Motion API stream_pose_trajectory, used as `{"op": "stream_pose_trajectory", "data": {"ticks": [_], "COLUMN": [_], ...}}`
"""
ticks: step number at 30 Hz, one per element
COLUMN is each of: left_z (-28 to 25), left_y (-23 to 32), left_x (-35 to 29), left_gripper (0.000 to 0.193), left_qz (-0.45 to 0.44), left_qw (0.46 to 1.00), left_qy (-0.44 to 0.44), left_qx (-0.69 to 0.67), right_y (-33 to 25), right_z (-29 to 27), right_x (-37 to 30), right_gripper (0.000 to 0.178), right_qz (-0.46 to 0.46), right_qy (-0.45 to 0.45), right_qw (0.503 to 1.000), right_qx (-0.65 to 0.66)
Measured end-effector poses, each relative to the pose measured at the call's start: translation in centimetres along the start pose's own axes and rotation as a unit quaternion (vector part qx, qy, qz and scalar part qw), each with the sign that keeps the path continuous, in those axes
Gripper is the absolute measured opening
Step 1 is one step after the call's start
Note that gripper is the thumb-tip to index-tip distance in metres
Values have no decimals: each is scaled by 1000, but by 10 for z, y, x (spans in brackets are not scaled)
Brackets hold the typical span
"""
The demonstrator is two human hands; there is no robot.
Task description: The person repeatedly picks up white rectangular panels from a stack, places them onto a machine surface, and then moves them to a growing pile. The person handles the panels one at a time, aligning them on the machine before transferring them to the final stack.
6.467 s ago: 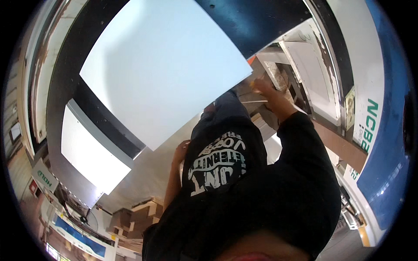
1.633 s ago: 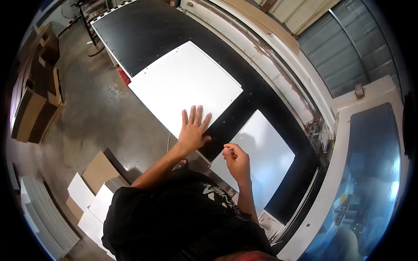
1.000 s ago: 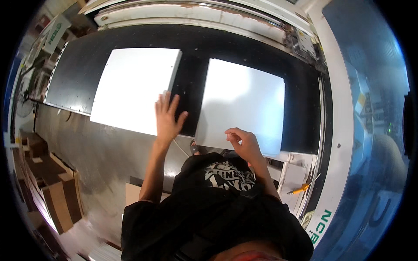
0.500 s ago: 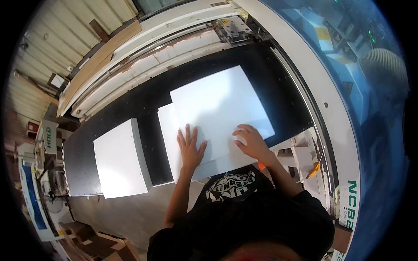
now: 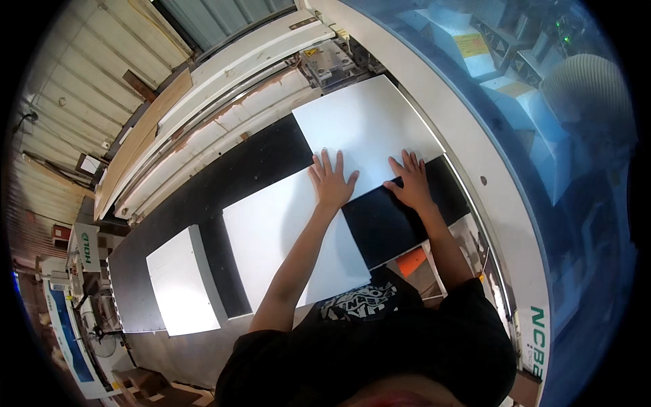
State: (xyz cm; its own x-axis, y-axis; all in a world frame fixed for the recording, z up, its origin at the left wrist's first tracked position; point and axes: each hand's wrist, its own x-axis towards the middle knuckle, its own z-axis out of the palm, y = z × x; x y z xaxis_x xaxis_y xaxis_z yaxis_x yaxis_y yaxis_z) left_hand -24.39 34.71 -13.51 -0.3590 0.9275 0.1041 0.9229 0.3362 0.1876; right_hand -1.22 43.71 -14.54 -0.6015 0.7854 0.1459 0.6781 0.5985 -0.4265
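Across the view, a long black table (image 5: 261, 163). Flat on it, a white middle panel (image 5: 271, 230); beyond its right side, a white far-right panel (image 5: 369, 122), overlapping or merely abutting it, impossible to tell which. To the left, a thick white block (image 5: 180, 281), apart from the middle panel. Left hand (image 5: 332, 186) palm down, fingers spread over the far-right panel's near-left corner; right hand (image 5: 413, 186) similarly splayed along its near edge. By the table's near edge, a small orange piece (image 5: 410, 261).
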Motion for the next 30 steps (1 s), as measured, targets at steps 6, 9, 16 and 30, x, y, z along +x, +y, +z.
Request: {"op": "stream_pose_trajectory", "data": {"ticks": [6, 9, 16, 30], "left_z": [14, 26, 23, 31], "left_y": [39, 32, 45, 74], "left_x": [8, 20, 47, 68], "left_gripper": [79, 71, 66, 70], "left_qz": [88, 109, 138, 153], "left_qw": [995, 993, 990, 987], "left_qy": [-28, 19, -31, -41], "left_qx": [-25, -30, -7, -11], "right_y": [48, 55, 81, 84], "right_z": [0, -5, -6, -41], "right_x": [57, 69, 76, 80], "right_gripper": [70, 70, 71, 73], "right_qz": [13, 6, 5, 151], "right_qy": [41, 24, 79, 22], "right_qw": [999, 1000, 996, 979], "right_qx": [-34, -15, -41, 136]}}
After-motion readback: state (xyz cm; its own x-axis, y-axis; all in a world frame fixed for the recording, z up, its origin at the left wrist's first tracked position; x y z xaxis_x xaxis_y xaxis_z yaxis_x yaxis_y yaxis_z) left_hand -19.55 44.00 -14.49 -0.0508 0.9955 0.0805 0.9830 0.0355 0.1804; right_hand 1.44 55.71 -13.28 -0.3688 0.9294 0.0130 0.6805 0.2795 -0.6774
